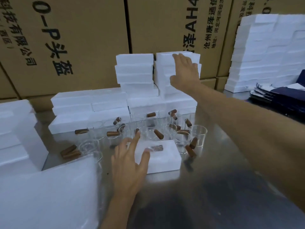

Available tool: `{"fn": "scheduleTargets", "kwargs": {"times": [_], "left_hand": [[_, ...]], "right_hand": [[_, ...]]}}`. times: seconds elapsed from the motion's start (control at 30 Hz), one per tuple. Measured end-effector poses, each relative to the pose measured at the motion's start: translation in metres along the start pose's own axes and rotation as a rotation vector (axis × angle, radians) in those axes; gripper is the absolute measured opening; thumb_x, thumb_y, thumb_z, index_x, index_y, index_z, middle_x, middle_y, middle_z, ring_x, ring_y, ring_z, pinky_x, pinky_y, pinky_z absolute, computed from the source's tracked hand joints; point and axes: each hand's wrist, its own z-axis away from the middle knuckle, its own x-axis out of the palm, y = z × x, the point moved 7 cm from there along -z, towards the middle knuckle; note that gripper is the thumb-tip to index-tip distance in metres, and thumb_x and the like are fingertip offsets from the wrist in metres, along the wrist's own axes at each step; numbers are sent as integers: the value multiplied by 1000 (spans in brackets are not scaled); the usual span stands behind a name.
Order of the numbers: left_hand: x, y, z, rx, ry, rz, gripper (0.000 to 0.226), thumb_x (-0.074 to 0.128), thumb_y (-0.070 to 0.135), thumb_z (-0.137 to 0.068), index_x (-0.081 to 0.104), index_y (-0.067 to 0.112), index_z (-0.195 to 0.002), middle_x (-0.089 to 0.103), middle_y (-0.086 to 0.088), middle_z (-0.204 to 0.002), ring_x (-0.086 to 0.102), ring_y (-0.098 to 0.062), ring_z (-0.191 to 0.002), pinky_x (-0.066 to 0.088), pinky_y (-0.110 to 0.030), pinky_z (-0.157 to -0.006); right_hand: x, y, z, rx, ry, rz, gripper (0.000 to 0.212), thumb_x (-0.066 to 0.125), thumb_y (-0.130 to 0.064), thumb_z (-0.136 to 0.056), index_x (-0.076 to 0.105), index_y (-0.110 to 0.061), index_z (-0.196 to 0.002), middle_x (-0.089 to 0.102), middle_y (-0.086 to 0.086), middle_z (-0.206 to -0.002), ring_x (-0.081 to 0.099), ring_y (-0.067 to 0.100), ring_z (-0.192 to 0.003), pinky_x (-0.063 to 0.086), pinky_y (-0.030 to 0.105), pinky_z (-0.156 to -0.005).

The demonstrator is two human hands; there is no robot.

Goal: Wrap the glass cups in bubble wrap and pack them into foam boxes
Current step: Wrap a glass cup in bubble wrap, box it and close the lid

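A white foam box half [162,158] lies open on the steel table [206,187], with a wrapped cup [156,148] lying in its hollow. My left hand [130,162] rests on the box's left edge, fingers straight and spread. My right hand [185,71] reaches far back and touches the top of a stack of foam pieces [163,76], fingers extended. Several clear glass cups with brown wooden handles [198,136] stand crowded behind the box. A sheet of bubble wrap [49,195] lies at the near left.
More foam boxes are stacked at the back centre [89,104], at the left [14,134] and at the far right [267,52]. Large cardboard cartons [74,38] form a wall behind. Dark blue bags [280,96] lie at the right edge.
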Motion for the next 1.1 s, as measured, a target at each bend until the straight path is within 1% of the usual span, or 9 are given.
{"fn": "scheduleTargets", "kwargs": {"times": [0.17, 0.27, 0.43, 0.57, 0.7, 0.8, 0.9, 1.0, 1.1], "left_hand": [[-2, -8, -6, -44, 44, 216, 57, 38, 51, -87, 51, 34, -140, 50, 13, -142, 36, -5, -132, 28, -32, -111], [0, -11, -9, -31, 46, 176, 50, 42, 45, -88, 57, 32, -134, 54, 14, -136, 37, -3, -127, 27, -28, -109], [2, -12, -11, -31, 53, 175, 51, 39, 51, -87, 58, 33, -131, 53, 17, -133, 34, 3, -122, 26, -25, -107], [1, -10, -11, -7, 80, 191, 54, 37, 52, -85, 58, 30, -129, 52, 19, -127, 32, 5, -118, 26, -23, -102], [1, -11, -12, 2, 82, 198, 55, 37, 51, -84, 58, 29, -130, 47, 22, -124, 33, 1, -119, 27, -26, -104], [0, -9, -11, 1, 87, 233, 57, 36, 52, -85, 60, 27, -130, 49, 19, -124, 37, -4, -123, 28, -27, -106], [-3, -8, -9, -45, 92, 344, 47, 38, 46, -92, 60, 30, -130, 49, 23, -125, 38, -2, -125, 28, -24, -106], [-13, -12, -6, -160, 147, 564, 42, 30, 56, -92, 61, 44, -118, 56, 36, -115, 45, 1, -119, 30, -15, -100], [-19, -14, -5, -266, 201, 761, 45, 30, 63, -87, 68, 43, -103, 66, 25, -109, 58, -6, -111, 45, -35, -103]], "right_hand": [[16, 13, -77, 14, -51, 186, 90, 66, -17, -85, 13, -12, -156, 14, 11, -164, 9, 30, -151, 13, 49, -121], [31, 19, -95, 44, -115, 265, 81, 65, -20, -83, 25, -11, -152, 33, 14, -155, 18, 32, -148, 12, 49, -121], [24, 11, -96, 22, 79, 387, 64, 64, -12, -76, 40, -6, -135, 58, 14, -125, 41, 33, -131, 16, 50, -118], [-3, -10, -78, -105, 220, 310, 53, 58, -8, -75, 44, -4, -127, 61, 15, -108, 46, 34, -116, 25, 50, -113], [-45, -39, -33, -206, 354, 17, 52, 55, -26, -83, 42, -6, -130, 61, 10, -105, 54, 32, -96, 39, 39, -86], [-70, -50, 18, -144, 372, -497, 64, 58, -31, -86, 29, -8, -138, 59, 3, -115, 61, 23, -87, 53, 38, -67], [-72, -46, 75, 51, 311, -1081, 77, 70, -22, -83, 21, -19, -143, 56, -2, -118, 63, 15, -99, 62, 41, -71], [-31, -37, 141, 345, 149, -1573, 92, 78, -14, -82, 18, -35, -148, 60, -2, -118, 67, 17, -103, 63, 36, -69], [19, -33, 201, 614, 161, -1723, 73, 80, -13, -82, 32, -28, -136, 63, -4, -114, 69, 14, -99, 61, 31, -68]]}}
